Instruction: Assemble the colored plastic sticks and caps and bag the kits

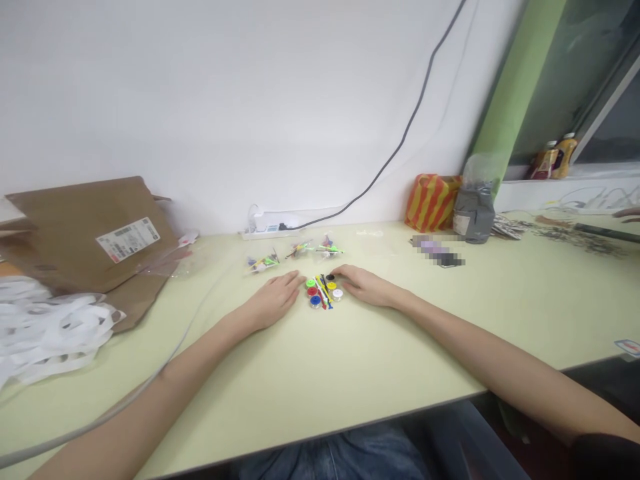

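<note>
Pale green tabletop spreads before you, with a brown cardboard package lying at its far left. Your left hand and right hand rest palms down, fingers loosely together and gripping nothing. Between them, mid-table, sits the set of small paint pots, right beside your fingertips; contact is unclear. Three clear packets lie just behind it.

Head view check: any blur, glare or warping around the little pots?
Head view: even light, no glare; pots slightly soft between left hand and right hand; table edge bows from the wide lens; a patch by the striped bag is pixelated.
</note>
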`<state>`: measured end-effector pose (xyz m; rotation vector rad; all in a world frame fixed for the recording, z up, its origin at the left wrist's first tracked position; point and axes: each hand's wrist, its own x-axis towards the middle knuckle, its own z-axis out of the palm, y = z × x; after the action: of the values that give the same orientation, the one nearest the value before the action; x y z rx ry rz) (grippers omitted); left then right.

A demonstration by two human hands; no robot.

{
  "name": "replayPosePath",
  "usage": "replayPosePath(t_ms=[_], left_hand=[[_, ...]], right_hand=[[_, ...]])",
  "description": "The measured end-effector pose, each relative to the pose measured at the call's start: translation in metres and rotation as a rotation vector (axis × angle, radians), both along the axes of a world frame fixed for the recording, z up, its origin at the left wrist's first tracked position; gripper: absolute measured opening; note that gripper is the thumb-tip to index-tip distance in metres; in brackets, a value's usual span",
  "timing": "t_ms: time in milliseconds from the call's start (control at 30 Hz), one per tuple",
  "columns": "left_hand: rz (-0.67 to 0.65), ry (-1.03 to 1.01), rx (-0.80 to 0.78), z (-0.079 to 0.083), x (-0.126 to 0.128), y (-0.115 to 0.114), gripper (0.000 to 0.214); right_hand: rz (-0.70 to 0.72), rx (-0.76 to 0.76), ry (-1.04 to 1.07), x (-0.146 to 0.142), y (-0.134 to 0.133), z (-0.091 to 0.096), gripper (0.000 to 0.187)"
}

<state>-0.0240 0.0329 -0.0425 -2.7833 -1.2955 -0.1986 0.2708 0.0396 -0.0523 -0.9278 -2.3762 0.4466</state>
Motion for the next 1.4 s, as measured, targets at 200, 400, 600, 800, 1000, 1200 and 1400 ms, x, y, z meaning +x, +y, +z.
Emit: replayPosePath(t_ms=[200, 400, 600, 800, 1000, 1200, 1400], left_hand=[[-0.002, 0.04, 0.028, 0.002, 0.0, -0.002, 0.056], [0.008, 0.049, 0.017, 0.004, -0.001, -0.003, 0.056], [0.024, -0.001, 0.01, 0.002, -0.001, -0.003, 0.055], [0.023, -0.006, 0.011, 0.0, 0.0, -0.003, 0.054], [0.011, -0.012, 0.027, -0.007, -0.002, 0.001, 0.053], [-0.015, -0.03, 0.061, -0.01, -0.003, 0.002, 0.052], [-0.008, -0.036, 0.057, -0.006, 0.0, 0.001, 0.053]], right_hand=[[-0.02, 0.018, -0.001, -0.001, 0.002, -0.004, 0.042], [-0.205, 0.028, 0.028, 0.005, 0.011, -0.016, 0.05], [-0.436, -0.061, 0.189, 0.004, 0.041, -0.018, 0.03], [-0.596, -0.159, 0.29, -0.008, 0.081, -0.014, 0.032], [-0.66, -0.257, 0.491, -0.014, 0.096, -0.015, 0.019], [-0.612, -0.358, 0.788, 0.011, 0.081, -0.011, 0.013], [-0.588, -0.48, 1.053, 0.055, 0.052, -0.002, 0.016]])
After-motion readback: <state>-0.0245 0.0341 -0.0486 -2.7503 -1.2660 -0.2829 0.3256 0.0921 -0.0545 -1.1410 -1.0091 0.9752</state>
